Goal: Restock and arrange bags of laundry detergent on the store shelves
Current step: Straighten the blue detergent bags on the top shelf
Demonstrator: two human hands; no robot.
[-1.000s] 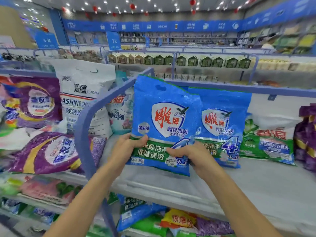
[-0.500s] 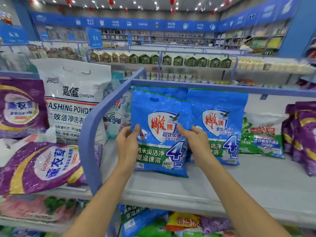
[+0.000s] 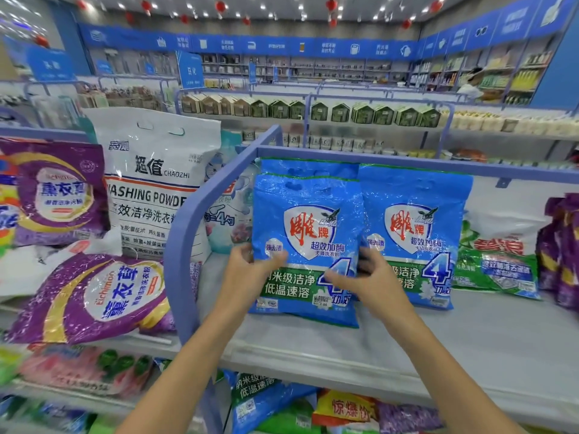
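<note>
A blue detergent bag (image 3: 308, 236) with a red-and-white shield logo stands upright on the grey shelf (image 3: 438, 349), in front of another blue bag whose top edge shows behind it. My left hand (image 3: 247, 270) grips its left edge, thumb on the front. My right hand (image 3: 366, 277) holds its right edge with the fingers curled behind. A matching blue bag (image 3: 413, 233) stands just to the right, touching it.
A green-and-white bag (image 3: 498, 261) and purple bags (image 3: 560, 245) fill the shelf's right end. A blue rail (image 3: 191, 220) divides off the left bay with purple bags (image 3: 94, 296) and a big white washing-powder bag (image 3: 153, 186). More bags (image 3: 282, 405) lie on the lower shelf.
The blue bag has been pushed back and stood upright on the shelf. Both hands slid from its lower edge up to its sides, then eased slightly lower again.
</note>
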